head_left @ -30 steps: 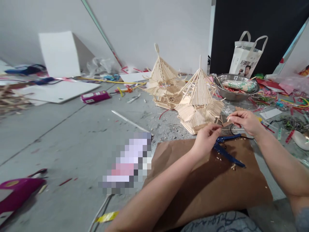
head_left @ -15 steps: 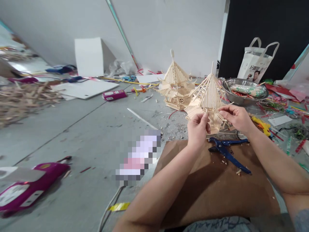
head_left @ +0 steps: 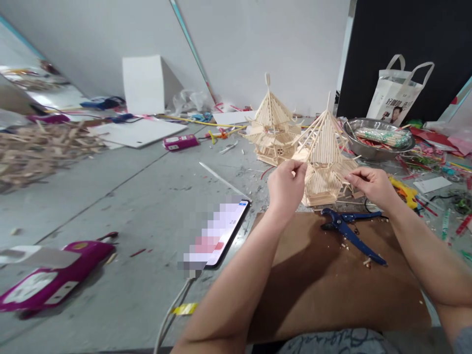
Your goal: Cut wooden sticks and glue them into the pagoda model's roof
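A pagoda model (head_left: pixel 322 184) made of thin pale wooden sticks stands in front of me, with a pointed roof and flaring eaves. My left hand (head_left: pixel 288 188) is closed in a pinch at its left eave, which the fingers partly cover. At the right eave, my right hand (head_left: pixel 372 186) pinches the edge between thumb and forefinger. Just behind and to the left stands a second stick pagoda (head_left: pixel 272 130). Below my hands, a blue cutter (head_left: pixel 348 236) lies on a brown board (head_left: pixel 332 290).
A phone (head_left: pixel 224 236) with a cable lies left of the board. Magenta power strips (head_left: pixel 59 275) rest on the grey floor. A metal bowl (head_left: pixel 379 147) holds packed sticks, with a yellow glue gun (head_left: pixel 403 191) nearby. Scrap sticks (head_left: pixel 47 147) are heaped far left.
My left hand has moved left along the model's eave, uncovering more of its front. The right hand has shifted slightly right and down. The whole view has drifted a little.
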{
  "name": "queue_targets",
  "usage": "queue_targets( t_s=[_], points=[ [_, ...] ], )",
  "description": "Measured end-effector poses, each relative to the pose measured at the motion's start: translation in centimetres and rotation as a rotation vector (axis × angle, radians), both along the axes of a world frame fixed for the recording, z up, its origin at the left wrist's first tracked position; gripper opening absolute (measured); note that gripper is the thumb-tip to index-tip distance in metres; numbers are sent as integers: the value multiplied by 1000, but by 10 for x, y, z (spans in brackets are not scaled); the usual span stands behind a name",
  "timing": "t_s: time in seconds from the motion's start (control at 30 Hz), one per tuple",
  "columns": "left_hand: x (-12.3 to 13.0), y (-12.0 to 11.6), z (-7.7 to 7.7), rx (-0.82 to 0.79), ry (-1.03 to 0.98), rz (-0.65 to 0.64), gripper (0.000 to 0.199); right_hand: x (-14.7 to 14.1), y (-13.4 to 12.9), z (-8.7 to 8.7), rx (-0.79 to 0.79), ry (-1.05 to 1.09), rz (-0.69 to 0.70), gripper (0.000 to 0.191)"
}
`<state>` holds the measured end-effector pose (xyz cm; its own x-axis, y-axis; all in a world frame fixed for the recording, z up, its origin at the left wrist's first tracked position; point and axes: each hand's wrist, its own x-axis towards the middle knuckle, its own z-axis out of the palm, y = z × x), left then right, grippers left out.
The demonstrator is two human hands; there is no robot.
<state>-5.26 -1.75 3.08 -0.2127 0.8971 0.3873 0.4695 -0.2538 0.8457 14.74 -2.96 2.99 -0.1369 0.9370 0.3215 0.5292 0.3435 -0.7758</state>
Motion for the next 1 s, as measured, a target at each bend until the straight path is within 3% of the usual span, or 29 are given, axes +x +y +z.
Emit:
queue_targets(
  t_s=[0.13, 0.43, 1.0],
  points=[
    [-3, 9, -7, 68, 165, 54, 17, 1, -2, 0, 31, -23, -15, 30],
    [8, 15, -13, 47, 119, 80, 16, 5, -3, -4, 14, -37, -23, 32],
    [-5, 26, -17, 50, 140, -94, 23, 4, 0, -9, 4, -50, -4, 32]
  ],
)
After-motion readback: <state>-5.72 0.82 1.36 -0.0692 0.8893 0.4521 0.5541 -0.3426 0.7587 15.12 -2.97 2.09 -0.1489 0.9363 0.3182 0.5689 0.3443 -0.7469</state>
